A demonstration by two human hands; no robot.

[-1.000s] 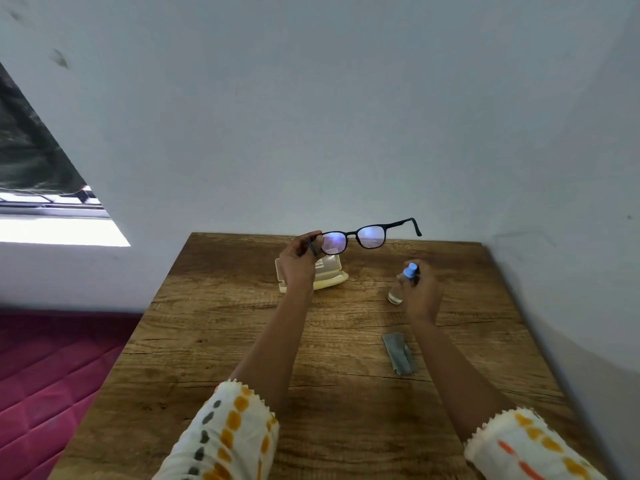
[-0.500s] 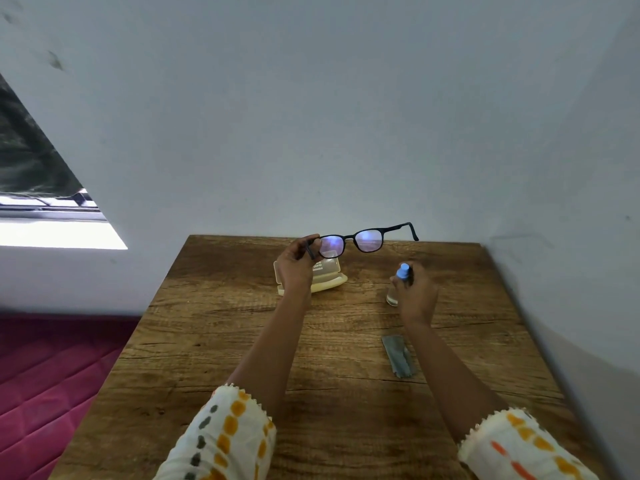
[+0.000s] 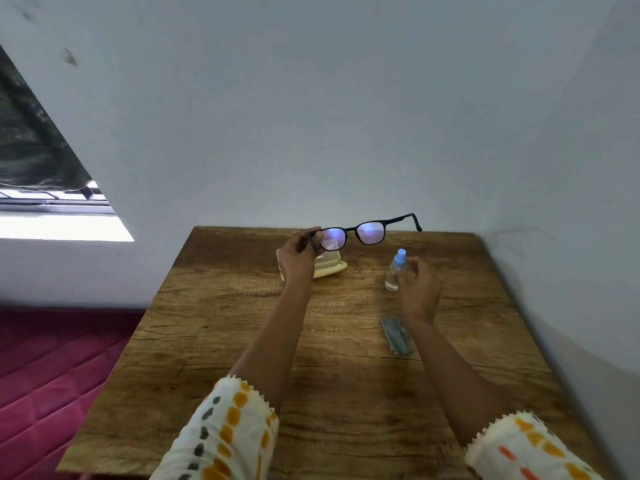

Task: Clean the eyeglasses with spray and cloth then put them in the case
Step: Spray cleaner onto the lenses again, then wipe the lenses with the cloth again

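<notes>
Two violet-sheened lenses (image 3: pixel 371 233), slim black eyeglasses (image 3: pixel 352 229) pinched in left grip (image 3: pixel 296 259), right grip (image 3: pixel 419 287) slack, empty, beside clear blue-capped bottle (image 3: pixel 394 271)

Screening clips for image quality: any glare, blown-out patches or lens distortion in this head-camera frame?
Head view, centre: both lenses of the eyeglasses carry violet-white glare. Head view, left: the window sill band is blown out to white. Head view overall: the edges of the table splay outward, which is wide-angle distortion.

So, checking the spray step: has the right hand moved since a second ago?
Yes: the right hand shifted right, off the spray bottle standing on the table.
</notes>
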